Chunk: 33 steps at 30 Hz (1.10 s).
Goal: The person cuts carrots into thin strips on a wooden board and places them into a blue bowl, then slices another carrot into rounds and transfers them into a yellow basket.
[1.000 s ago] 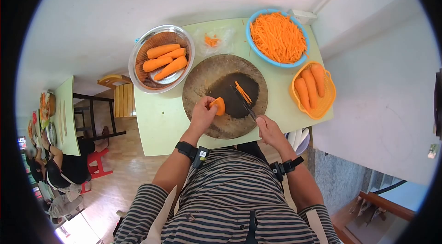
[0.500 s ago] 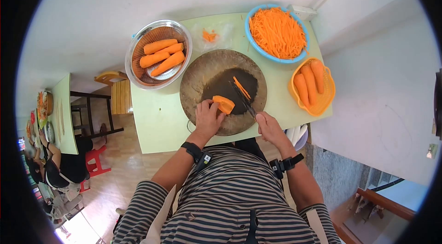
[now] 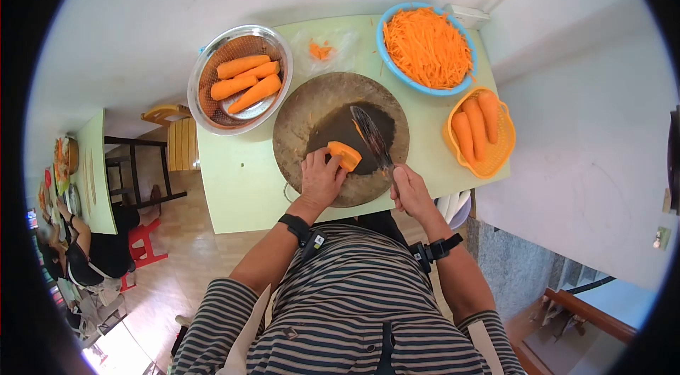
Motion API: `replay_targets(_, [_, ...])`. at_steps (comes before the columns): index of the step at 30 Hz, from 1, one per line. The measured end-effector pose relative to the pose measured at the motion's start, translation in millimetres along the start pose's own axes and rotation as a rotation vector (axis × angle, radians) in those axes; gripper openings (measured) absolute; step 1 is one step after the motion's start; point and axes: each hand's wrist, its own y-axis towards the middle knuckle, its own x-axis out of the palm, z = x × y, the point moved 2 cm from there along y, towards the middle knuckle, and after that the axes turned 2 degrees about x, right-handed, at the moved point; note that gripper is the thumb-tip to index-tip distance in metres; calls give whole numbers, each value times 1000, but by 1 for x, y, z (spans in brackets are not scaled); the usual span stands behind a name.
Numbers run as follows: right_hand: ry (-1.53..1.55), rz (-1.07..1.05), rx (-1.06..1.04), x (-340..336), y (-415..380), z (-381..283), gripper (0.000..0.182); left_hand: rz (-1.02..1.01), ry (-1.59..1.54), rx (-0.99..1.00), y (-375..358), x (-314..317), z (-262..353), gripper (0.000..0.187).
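One carrot piece (image 3: 344, 155) lies on the round board (image 3: 297, 113), at the near edge of the board's dark wet patch. It is a short orange chunk with a flat cut face turned up, lighter along its rim. A few thin orange strips (image 3: 358, 131) lie just beyond it on the wet patch, partly under the knife.

The left hand (image 3: 320, 178) rests palm down on the board, fingers curled over the near side of the carrot piece and pinning it in place. The right hand (image 3: 409, 191) is closed around the handle of one knife (image 3: 372, 135); the blade runs away from the body over the wet patch and looks blurred, its edge just right of the carrot piece. Both forearms come in from the striped sleeves, each with a dark band at the wrist.

Around the board on the pale green table (image 3: 241, 184) stand three containers. A metal colander (image 3: 205, 56) at the far left holds four whole peeled carrots (image 3: 244, 82). A blue bowl (image 3: 388, 21) at the far right is heaped with carrot shreds (image 3: 427, 46). An orange basket (image 3: 504, 155) to the right holds three whole carrots (image 3: 476, 127). Between colander and bowl lies a clear plastic bag (image 3: 338, 42) with a few carrot scraps (image 3: 319, 50) on it.

At the left edge, another person sits by a second table (image 3: 95, 177).
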Motion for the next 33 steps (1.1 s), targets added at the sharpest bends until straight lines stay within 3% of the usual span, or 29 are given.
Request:
replay_targets(3, [33, 0, 5, 0, 2, 2, 48, 40, 42, 23, 4, -4, 7, 40])
replay_targets(6, [141, -10, 8, -1, 3, 0, 49, -90, -47, -4, 12, -6, 23, 43])
replay_targets(8, [226, -17, -2, -2, 3, -2, 50, -173, -704, -445, 19, 1, 36, 44])
replay_targets(9, [342, -26, 22, -2, 4, -2, 53, -174, -704, -444, 22, 8, 37, 44])
replay_targets(11, [459, -32, 43, -4, 4, -3, 56, -344, -1486, -911, 24, 31, 36, 43])
replay_targets(12, [549, -72, 60, -5, 3, -4, 57, -346, -1486, -908, 28, 28, 35, 43])
replay_targets(14, [642, -108, 73, -7, 1, -5, 59, -545, -2102, -855, 35, 21, 41, 38])
replay_targets(17, [745, -166, 130, -11, -3, -2, 59, -568, -2277, -820, 42, 16, 44, 35])
replay_targets(21, [780, -180, 151, -14, -3, 6, 58, -616, -2242, -814, 42, 23, 38, 32])
replay_targets(24, [799, -159, 153, -17, -7, 5, 58, -563, -2143, -751, 38, 32, 34, 30])
replay_targets(27, [823, -135, 163, -23, -11, 6, 57, -486, -2213, -815, 36, 31, 27, 28])
replay_targets(33, [844, -128, 192, -30, -12, 22, 59, -332, -1973, -898, 47, 31, 16, 26])
